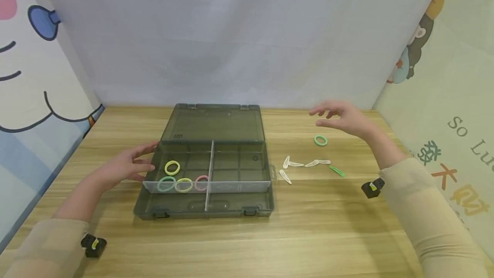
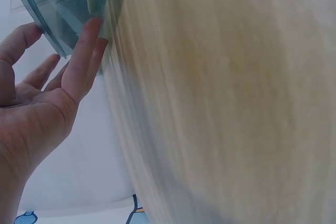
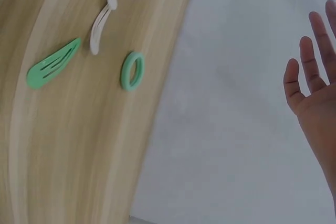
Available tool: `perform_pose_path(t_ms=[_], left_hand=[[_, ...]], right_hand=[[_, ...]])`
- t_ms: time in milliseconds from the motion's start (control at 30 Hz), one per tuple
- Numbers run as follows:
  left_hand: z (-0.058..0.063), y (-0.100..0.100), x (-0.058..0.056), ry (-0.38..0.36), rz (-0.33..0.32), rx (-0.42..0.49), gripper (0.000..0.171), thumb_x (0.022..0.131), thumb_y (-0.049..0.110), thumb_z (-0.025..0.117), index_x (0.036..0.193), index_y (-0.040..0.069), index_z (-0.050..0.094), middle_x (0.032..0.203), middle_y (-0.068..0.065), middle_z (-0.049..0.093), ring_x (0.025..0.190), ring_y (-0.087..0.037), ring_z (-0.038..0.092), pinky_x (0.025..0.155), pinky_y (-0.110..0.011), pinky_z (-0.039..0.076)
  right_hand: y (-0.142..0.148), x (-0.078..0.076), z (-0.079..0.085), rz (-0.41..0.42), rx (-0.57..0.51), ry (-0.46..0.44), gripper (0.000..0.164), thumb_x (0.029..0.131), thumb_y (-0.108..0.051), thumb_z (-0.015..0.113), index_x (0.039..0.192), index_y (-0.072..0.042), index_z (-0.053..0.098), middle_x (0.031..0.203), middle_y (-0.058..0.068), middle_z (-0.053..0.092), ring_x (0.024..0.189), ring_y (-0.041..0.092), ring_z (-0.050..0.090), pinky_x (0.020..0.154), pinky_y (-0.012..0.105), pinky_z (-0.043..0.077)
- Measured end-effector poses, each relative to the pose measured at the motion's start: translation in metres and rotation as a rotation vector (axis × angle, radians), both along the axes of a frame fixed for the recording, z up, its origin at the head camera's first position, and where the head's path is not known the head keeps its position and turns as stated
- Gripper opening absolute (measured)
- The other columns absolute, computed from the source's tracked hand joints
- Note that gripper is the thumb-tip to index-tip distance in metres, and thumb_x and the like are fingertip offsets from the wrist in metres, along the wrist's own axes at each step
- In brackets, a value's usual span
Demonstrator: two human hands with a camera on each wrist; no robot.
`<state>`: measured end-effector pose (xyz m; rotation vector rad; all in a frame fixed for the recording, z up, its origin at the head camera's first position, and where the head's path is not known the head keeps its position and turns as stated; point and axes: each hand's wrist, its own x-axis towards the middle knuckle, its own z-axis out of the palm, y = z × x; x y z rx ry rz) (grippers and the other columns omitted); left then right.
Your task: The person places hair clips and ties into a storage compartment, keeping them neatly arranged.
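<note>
My left hand [image 1: 125, 166] touches the left side of a grey see-through divided box [image 1: 239, 162] with its fingertips, its fingers loosely spread. The box's lid [image 1: 216, 123] lies folded back behind it. In the rear left compartment are a yellow hair tie [image 1: 172, 161] and, seen partly through the divider, a green, a yellow and a pink one. My right hand [image 1: 343, 117] hovers at the right with loosely bent fingers and holds nothing. Nearest to it on the table is a green hair tie [image 1: 321, 144], apart from the hand; the right wrist view shows this too.
Several white snap hair clips [image 1: 285, 176] lie right of the box, some touching one another. A green snap clip [image 1: 337, 171] lies beside them. The wooden table [image 1: 216, 248] meets a pale cloth backdrop [image 1: 216, 55], with printed panels at both sides.
</note>
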<state>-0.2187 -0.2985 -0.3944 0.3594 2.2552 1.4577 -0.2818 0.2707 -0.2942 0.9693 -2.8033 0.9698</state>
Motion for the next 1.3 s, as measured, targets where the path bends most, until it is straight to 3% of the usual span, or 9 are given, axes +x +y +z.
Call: perform_pose_path(t_ms=[167,400,733,967,1300], left_hand=[[-0.004,-0.003,0.001,-0.012,0.002,0.008,0.077,0.094,0.016,0.058,0.153,0.009,0.009,0.155,-0.025,0.007,0.133,-0.051,0.026,0.086,-0.048,0.053],[-0.004,-0.004,0.003,-0.003,-0.009,0.016,0.076,0.095,0.015,0.057,0.153,0.008,0.009,0.154,-0.027,0.007,0.132,-0.052,0.027,0.087,-0.049,0.052],[-0.003,-0.004,0.002,-0.017,-0.012,0.021,0.076,0.095,0.016,0.057,0.153,0.01,0.009,0.155,-0.025,0.006,0.133,-0.051,0.026,0.089,-0.05,0.051],[-0.003,-0.003,0.0,-0.024,-0.007,0.028,0.077,0.094,0.017,0.059,0.153,0.011,0.01,0.156,-0.024,0.006,0.133,-0.051,0.026,0.088,-0.048,0.052],[-0.003,-0.003,0.0,-0.032,-0.005,0.033,0.077,0.094,0.017,0.059,0.153,0.011,0.01,0.156,-0.024,0.006,0.134,-0.051,0.025,0.089,-0.05,0.051]], right_hand=[[0.019,-0.006,-0.016,-0.077,-0.011,-0.051,0.029,0.088,-0.012,0.067,0.117,-0.013,0.067,0.115,0.006,0.064,0.098,0.007,0.052,0.082,0.023,0.048],[0.037,-0.014,-0.041,-0.17,-0.057,-0.144,0.031,0.09,-0.021,0.066,0.119,-0.012,0.066,0.123,0.007,0.062,0.104,0.02,0.052,0.082,0.022,0.048],[0.055,-0.025,-0.069,-0.285,-0.035,-0.177,0.038,0.091,-0.028,0.064,0.124,-0.01,0.062,0.127,0.009,0.06,0.109,0.023,0.052,0.095,0.047,0.042],[0.061,-0.031,-0.09,-0.308,-0.026,-0.163,0.035,0.091,-0.022,0.065,0.122,-0.004,0.063,0.124,0.015,0.061,0.108,0.029,0.052,0.094,0.051,0.041],[0.059,-0.035,-0.103,-0.317,0.069,-0.284,0.035,0.089,-0.024,0.067,0.12,-0.007,0.063,0.112,0.017,0.062,0.103,0.03,0.051,0.096,0.055,0.04]])
